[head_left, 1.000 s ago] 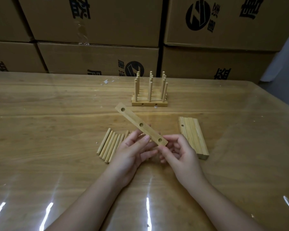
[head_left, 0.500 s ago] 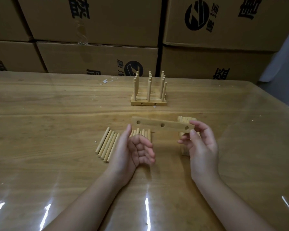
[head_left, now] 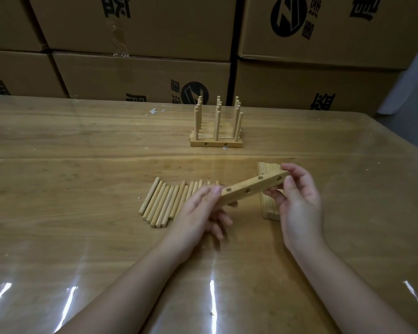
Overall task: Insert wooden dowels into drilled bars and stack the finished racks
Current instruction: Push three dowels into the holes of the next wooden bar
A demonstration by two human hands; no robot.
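Observation:
Both hands hold one drilled wooden bar (head_left: 252, 188) above the table, its holes facing me. My left hand (head_left: 203, 213) grips its lower left end between thumb and fingers. My right hand (head_left: 299, 201) pinches the raised right end. Several loose dowels (head_left: 165, 203) lie side by side on the table behind my left hand. A pile of plain drilled bars (head_left: 267, 210) lies partly hidden behind my right hand. Finished racks (head_left: 216, 131) with upright dowels stand stacked further back, near the middle.
The wooden table (head_left: 82, 177) has a glossy clear cover. Large cardboard boxes (head_left: 143, 75) form a wall along its far edge. White scraps (head_left: 155, 111) lie near the back. The table's right edge runs diagonally at the far right.
The bar was held by my right hand alone half a second ago. My left hand has risen and taken its left end, and the bar now tilts up to the right.

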